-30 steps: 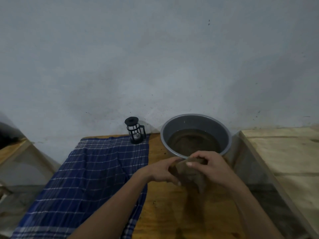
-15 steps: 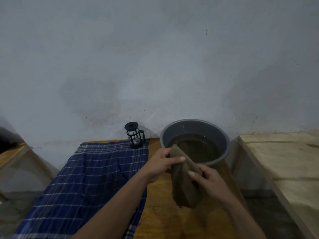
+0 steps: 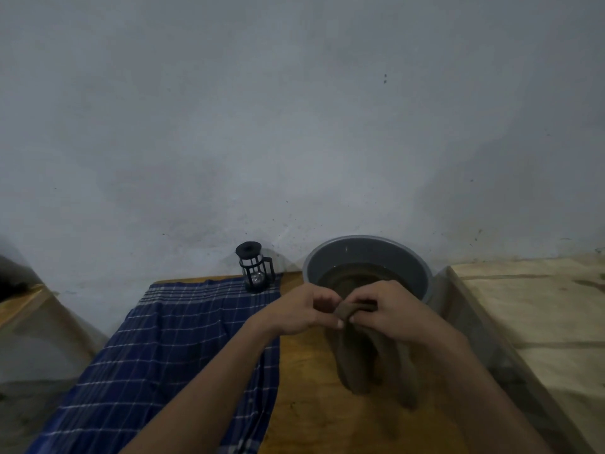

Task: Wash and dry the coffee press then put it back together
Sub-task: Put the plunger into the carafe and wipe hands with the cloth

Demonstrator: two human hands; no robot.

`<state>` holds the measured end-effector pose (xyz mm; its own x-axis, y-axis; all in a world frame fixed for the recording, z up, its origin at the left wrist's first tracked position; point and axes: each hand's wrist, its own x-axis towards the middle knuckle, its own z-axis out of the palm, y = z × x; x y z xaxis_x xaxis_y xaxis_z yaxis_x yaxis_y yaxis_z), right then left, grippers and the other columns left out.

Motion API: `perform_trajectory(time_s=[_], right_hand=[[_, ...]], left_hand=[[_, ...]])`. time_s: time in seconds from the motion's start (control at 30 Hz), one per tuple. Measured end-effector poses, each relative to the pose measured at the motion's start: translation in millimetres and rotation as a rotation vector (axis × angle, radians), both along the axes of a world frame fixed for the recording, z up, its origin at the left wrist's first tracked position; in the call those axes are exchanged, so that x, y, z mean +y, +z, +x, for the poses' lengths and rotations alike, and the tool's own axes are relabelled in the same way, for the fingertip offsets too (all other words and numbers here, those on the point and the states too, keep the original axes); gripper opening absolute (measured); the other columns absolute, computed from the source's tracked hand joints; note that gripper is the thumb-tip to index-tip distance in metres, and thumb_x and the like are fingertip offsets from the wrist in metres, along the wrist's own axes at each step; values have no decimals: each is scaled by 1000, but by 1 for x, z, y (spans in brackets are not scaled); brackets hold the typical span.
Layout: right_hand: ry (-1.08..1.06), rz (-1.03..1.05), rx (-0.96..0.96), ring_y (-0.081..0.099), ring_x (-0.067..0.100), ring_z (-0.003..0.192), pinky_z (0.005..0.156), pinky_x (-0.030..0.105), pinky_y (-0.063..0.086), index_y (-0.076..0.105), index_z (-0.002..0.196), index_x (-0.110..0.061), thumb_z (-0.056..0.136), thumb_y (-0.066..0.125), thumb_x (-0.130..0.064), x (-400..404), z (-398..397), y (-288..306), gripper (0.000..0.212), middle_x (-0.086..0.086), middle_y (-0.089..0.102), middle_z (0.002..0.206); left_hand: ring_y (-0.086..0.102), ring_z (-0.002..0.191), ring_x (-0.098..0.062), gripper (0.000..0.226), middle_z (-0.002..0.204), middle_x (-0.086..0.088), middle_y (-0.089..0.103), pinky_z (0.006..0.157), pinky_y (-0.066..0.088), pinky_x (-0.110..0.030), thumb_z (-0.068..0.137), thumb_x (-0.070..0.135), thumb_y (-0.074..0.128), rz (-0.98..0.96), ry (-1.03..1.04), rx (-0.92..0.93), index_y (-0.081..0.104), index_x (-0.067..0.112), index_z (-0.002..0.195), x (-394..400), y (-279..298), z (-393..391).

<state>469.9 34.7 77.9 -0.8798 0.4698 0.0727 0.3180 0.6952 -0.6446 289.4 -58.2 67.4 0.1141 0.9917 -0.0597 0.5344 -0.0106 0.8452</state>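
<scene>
While both hands meet above the middle of the wooden table point(image 3: 307, 404), they hold one brown cloth point(image 3: 357, 352) between them. The left hand point(image 3: 299, 311) pinches the upper fold of the cloth with curled fingers, and the right hand point(image 3: 389, 314) grips the same fold from the other side, its thumb and fingers closed on it. The rest of the cloth hangs down from the hands in two dark folds over the table.

The coffee press point(image 3: 254, 270) stands upright at the far edge of the table, close to the wall point(image 3: 294, 126), on the far right corner of the blue checked cloth point(image 3: 170, 348). It is well apart from both hands, beyond the left hand and a little to its left; no hand touches it. Its black lid is on.

A grey basin point(image 3: 422, 273) with brownish water stands at the far edge too, to the right of the press and just behind the hands. A second wooden surface point(image 3: 530, 309) lies on the right.
</scene>
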Motion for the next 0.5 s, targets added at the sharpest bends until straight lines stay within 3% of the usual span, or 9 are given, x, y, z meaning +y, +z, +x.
perform_trajectory(time_s=[0.1, 0.27, 0.4, 0.5], right_hand=[[-41, 14, 16, 60, -2, 84, 74, 14, 45, 69, 94, -33, 85, 67, -23, -1, 5, -4, 14, -17, 65, 85], [-160, -67, 34, 61, -1, 82, 67, 14, 45, 65, 94, -32, 82, 71, -24, -3, 9, -25, 15, -14, 65, 87], [-203, -136, -88, 60, -2, 86, 68, 15, 47, 65, 92, -35, 83, 70, -25, 4, 28, -56, 14, -15, 65, 91], [-222, -205, -57, 63, 0, 84, 76, 21, 52, 68, 90, -31, 87, 65, -23, 6, 45, -72, 9, -11, 68, 88]], left_hand=[[56, 75, -7, 7, 81, 3, 58, 74, 44, -24, 85, 10, 68, -6, 26, -25, 63, 14, 87, -2, -5, 2], [57, 70, -3, 25, 74, 7, 54, 71, 50, -30, 82, 4, 66, 58, 121, 84, 49, 20, 71, -2, -16, -3], [59, 80, -3, 25, 85, 8, 59, 73, 48, -20, 84, 9, 67, 140, 274, 161, 50, 27, 80, -9, -22, -8], [59, 81, 1, 23, 87, 10, 61, 68, 41, -14, 82, 16, 72, 42, 313, 185, 56, 29, 93, -17, -29, -24]])
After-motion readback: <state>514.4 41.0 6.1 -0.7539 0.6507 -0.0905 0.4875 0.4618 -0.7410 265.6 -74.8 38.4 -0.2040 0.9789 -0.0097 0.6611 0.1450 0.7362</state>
